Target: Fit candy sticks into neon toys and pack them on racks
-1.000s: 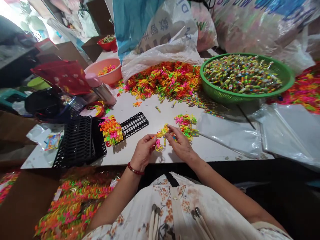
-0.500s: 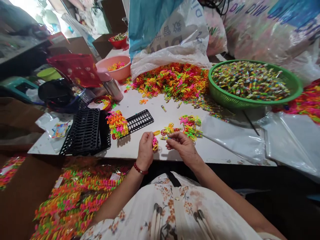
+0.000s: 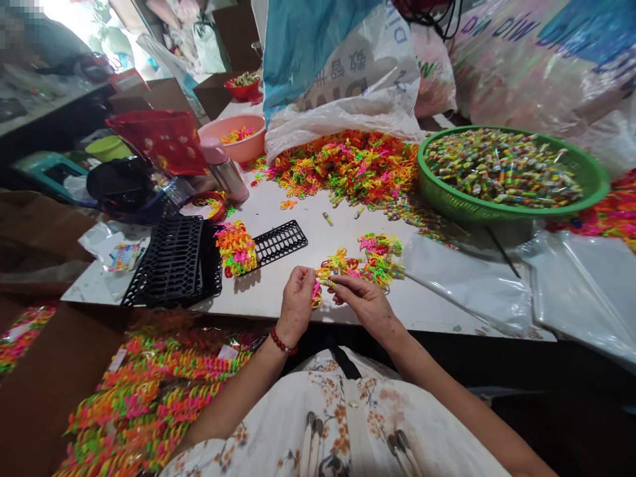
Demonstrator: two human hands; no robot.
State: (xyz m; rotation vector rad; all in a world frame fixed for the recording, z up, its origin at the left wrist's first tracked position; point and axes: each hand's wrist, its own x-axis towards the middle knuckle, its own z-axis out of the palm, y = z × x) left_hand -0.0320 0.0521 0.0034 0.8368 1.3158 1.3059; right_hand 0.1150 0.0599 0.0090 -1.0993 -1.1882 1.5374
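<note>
My left hand [image 3: 296,305] is closed around a few small neon plastic rings [image 3: 316,294], pink and yellow, near the table's front edge. My right hand [image 3: 362,299] pinches a small stick-shaped piece [image 3: 325,282] and holds it against those rings. Just beyond my fingers lies a small heap of neon rings [image 3: 370,258] on the white table [image 3: 308,232]. A black plastic rack [image 3: 279,241] to the left carries a cluster of finished ring pieces [image 3: 236,248].
A big pile of neon rings [image 3: 348,165] spills from a white sack at the back. A green basket [image 3: 511,173] of small wrapped sticks stands at right. Black trays [image 3: 171,260], a pink bowl [image 3: 234,136] and a bottle sit left. Clear bags [image 3: 497,278] lie right.
My hands drew apart and have come together again close to the table edge, the right hand now bringing a small stick to the rings in the left. The camera tilted slightly.
</note>
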